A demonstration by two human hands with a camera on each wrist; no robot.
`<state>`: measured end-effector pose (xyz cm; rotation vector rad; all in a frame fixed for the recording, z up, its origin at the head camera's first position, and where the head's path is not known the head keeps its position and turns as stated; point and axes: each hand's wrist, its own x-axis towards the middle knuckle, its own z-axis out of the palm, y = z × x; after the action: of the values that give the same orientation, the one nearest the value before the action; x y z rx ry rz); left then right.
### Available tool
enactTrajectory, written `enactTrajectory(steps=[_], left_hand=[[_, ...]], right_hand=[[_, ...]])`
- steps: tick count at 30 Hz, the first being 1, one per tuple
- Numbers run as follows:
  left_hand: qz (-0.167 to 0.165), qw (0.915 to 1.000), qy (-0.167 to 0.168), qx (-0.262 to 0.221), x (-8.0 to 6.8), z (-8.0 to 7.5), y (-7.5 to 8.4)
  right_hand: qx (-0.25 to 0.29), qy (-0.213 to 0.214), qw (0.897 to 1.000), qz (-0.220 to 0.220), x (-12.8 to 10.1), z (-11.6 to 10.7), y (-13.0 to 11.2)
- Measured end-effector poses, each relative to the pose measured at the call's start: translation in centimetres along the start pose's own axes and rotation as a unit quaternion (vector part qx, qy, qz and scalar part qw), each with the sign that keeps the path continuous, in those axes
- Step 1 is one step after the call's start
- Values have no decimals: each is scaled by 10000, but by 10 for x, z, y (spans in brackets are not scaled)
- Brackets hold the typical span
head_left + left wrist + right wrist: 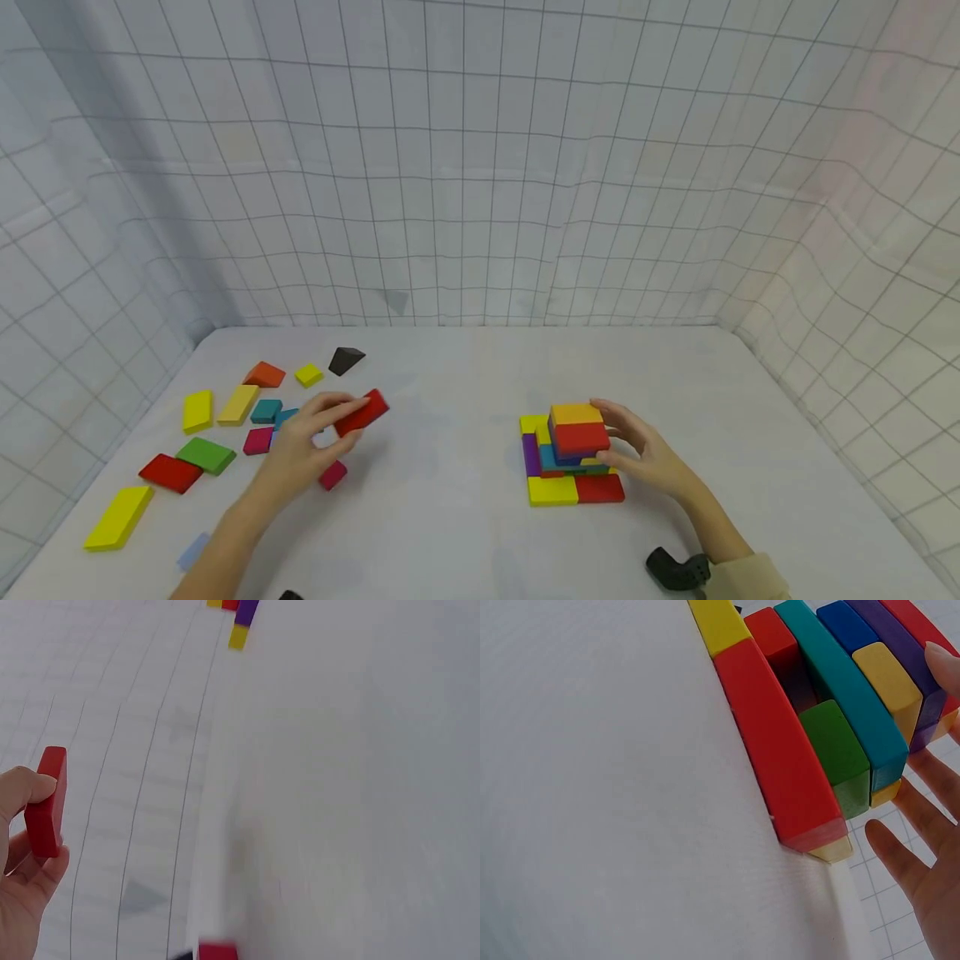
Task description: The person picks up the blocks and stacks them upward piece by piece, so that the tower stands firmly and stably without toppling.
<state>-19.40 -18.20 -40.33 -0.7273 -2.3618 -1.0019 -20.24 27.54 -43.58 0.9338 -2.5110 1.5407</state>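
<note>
My left hand point(307, 446) pinches a small red block point(362, 413) between thumb and fingers, lifted a little above the white table; the left wrist view shows the same red block point(46, 802) held at the fingertips point(22, 787). At the centre right stands a stack of coloured blocks point(572, 454) with a yellow and red top. My right hand point(637, 446) rests against the stack's right side with straight fingers point(922, 847) touching the layered blocks point(832, 742).
Loose flat blocks lie at the left: yellow point(118, 517), red point(170, 472), green point(206, 455), orange point(264, 375), a black wedge point(346, 360), a magenta piece point(332, 475). Gridded white cloth walls point(480, 167) enclose the table point(450, 517).
</note>
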Motion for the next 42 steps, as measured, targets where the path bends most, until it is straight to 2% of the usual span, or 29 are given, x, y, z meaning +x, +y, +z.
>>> enactTrajectory(steps=[3, 6, 9, 14, 18, 24, 35, 42], left_hand=[[320, 9976, -299, -545, 27, 38, 19], [670, 9907, -563, -1043, 51, 74, 38], [744, 9837, -941, -1337, 69, 104, 58], [785, 9749, -1465, -1483, 89, 143, 85], [644, 9685, -1775, -1626, 96, 164, 99], [570, 9659, -1903, -1661, 101, 176, 110], [407, 9640, -1920, -1794, 101, 177, 114], [348, 9620, -1939, -1892, 97, 176, 114]], right_hand=[[29, 0, 10000, -27, 0, -1, 0], [62, -4, 10000, -67, 0, -1, 0], [73, -9, 10000, -2, 0, -1, -1], [59, -46, 9999, 152, 0, -1, -1], [11, -67, 9997, 246, 0, 0, 1], [20, -31, 9993, 385, -1, -2, 2], [127, -5, 9999, 10, 1, -3, -4], [123, -32, 9999, -24, 0, -3, -6]])
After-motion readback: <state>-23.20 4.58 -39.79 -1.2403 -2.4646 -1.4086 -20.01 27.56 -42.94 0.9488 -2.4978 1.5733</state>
